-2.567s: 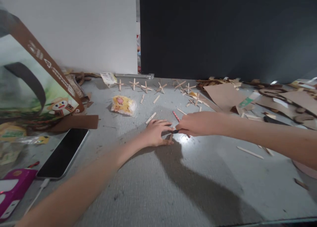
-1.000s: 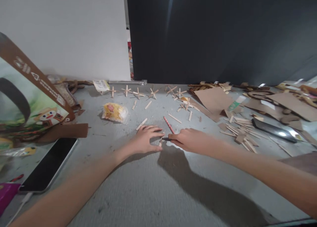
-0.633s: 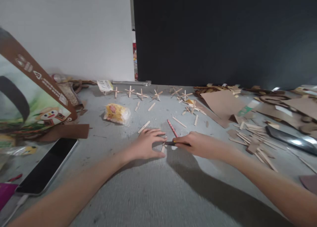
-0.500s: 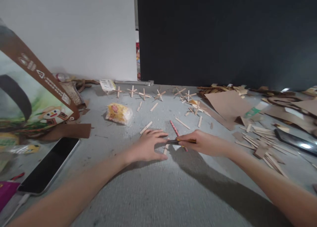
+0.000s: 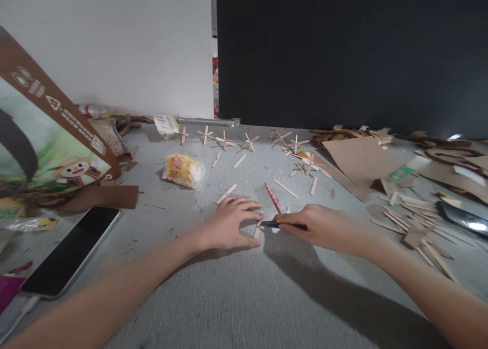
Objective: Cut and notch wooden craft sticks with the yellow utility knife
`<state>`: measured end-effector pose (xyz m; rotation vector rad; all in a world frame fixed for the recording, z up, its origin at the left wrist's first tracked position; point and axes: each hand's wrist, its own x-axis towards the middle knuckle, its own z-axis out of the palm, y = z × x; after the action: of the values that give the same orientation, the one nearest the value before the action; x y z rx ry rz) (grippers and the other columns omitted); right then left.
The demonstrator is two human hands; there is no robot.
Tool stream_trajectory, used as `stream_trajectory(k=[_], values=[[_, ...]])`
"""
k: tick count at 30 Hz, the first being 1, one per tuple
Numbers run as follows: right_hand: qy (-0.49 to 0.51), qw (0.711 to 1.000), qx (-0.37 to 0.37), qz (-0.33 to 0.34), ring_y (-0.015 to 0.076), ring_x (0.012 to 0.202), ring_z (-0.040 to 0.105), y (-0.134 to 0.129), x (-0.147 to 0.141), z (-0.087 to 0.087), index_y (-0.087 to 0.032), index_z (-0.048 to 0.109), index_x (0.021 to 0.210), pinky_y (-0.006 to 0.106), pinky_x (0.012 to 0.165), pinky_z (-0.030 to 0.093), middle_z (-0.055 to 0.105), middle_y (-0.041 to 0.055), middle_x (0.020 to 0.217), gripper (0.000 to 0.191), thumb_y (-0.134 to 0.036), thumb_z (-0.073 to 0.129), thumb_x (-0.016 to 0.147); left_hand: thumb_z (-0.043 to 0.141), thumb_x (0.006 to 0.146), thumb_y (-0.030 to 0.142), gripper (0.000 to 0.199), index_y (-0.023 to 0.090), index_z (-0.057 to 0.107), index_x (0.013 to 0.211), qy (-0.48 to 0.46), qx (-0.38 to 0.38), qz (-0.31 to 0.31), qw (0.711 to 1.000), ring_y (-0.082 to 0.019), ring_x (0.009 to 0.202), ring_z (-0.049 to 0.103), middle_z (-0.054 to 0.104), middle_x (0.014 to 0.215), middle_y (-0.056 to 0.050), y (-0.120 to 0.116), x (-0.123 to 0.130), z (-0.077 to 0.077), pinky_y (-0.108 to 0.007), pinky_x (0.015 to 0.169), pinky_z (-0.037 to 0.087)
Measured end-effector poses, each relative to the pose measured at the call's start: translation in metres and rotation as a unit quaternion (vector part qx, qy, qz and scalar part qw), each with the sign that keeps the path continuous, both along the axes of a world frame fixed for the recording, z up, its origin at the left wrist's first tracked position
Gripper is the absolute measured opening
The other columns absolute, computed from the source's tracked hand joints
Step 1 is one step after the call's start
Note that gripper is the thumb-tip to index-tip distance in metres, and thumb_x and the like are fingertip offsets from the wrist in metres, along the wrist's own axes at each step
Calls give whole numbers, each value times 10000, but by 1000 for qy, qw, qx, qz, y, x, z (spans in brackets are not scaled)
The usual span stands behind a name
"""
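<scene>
A short wooden stick (image 5: pixel 257 230) lies on the grey table between my hands. My left hand (image 5: pixel 232 223) rests around it, thumb and fingers at its two ends. In my right hand (image 5: pixel 305 223) is a dark craft knife (image 5: pixel 270 224), its tip on the stick. A red patterned pencil (image 5: pixel 273 197) lies just behind the knife, partly hidden by my right hand. Another short stick (image 5: pixel 226 193) is just beyond my left fingers.
Crossed stick pieces (image 5: pixel 249 142) stand in a row at the back. A yellow packet (image 5: pixel 183 170) and a phone (image 5: pixel 72 252) are to the left. Loose sticks (image 5: pixel 438 257) and brown cardboard (image 5: pixel 362 161) lie to the right.
The whole view has shifted slightly. My right hand and the knife have turned a little, and the knife tip stays at the stick; my left hand keeps its place around it.
</scene>
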<state>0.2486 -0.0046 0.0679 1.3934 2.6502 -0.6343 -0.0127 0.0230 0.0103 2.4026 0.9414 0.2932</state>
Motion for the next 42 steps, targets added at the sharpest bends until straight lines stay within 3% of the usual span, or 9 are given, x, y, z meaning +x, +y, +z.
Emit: stream_trajectory(k=[24, 32, 38, 42], values=[[-18, 1000, 20, 6, 175, 656, 692, -3, -6, 4, -262, 783, 1248, 262, 584, 357, 803, 50, 853, 344, -283, 487, 1076, 864, 820, 526, 614, 350, 713, 1388, -8, 11, -4, 1000, -369, 1546, 416, 559, 1616, -37, 0, 0, -4, -588, 1284, 245], [-121, 989, 74, 33, 197, 670, 696, -7, -17, 10, -238, 770, 1134, 268, 544, 272, 736, 58, 782, 309, -269, 465, 1093, 844, 818, 575, 583, 368, 735, 1352, -26, 20, -6, 999, -370, 1504, 471, 583, 1592, -34, 2, 0, -6, -578, 1269, 268], [-226, 965, 101, 81, 238, 714, 735, -4, -37, 29, -176, 781, 1066, 280, 570, 352, 741, 108, 789, 306, -210, 477, 1083, 843, 805, 627, 592, 362, 748, 1326, -25, 22, -10, 999, -375, 1518, 454, 573, 1604, -42, 3, -1, -10, -574, 1261, 278], [-237, 963, 92, 90, 241, 728, 736, 1, -46, 35, -167, 784, 982, 287, 592, 405, 759, 131, 833, 298, -202, 499, 1061, 805, 795, 708, 637, 373, 742, 1333, -32, 24, -11, 999, -379, 1503, 470, 579, 1596, -48, 6, -2, -15, -588, 1264, 261]])
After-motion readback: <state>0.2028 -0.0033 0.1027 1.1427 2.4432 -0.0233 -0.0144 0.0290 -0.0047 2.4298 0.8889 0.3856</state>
